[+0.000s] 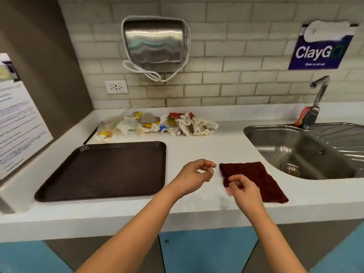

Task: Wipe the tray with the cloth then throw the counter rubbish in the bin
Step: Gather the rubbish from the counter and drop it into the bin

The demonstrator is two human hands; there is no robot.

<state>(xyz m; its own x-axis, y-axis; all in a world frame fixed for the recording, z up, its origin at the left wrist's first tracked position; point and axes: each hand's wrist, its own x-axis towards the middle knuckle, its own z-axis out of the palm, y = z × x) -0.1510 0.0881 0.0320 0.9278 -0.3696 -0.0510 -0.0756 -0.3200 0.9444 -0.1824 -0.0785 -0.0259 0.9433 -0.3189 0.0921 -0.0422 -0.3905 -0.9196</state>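
My left hand (197, 174) hovers over the white table (197, 146) just left of the cloth (256, 178), its fingers loosely curled and holding nothing. My right hand (243, 189) is at the cloth's near left corner, fingers bent over the edge; I cannot tell whether they actually pinch the fabric. The cloth is dark red and lies flat, between the tray (102, 170) on its left and the sink (307, 150) on its right. The tray is dark brown and sits flat near the table's front edge, well left of the cloth. Behind the tray and cloth, against the tiled wall, lies the rubbish (157, 124), a strip of crumpled napkins and coloured wrappers. A tap (317, 101) stands behind the sink.
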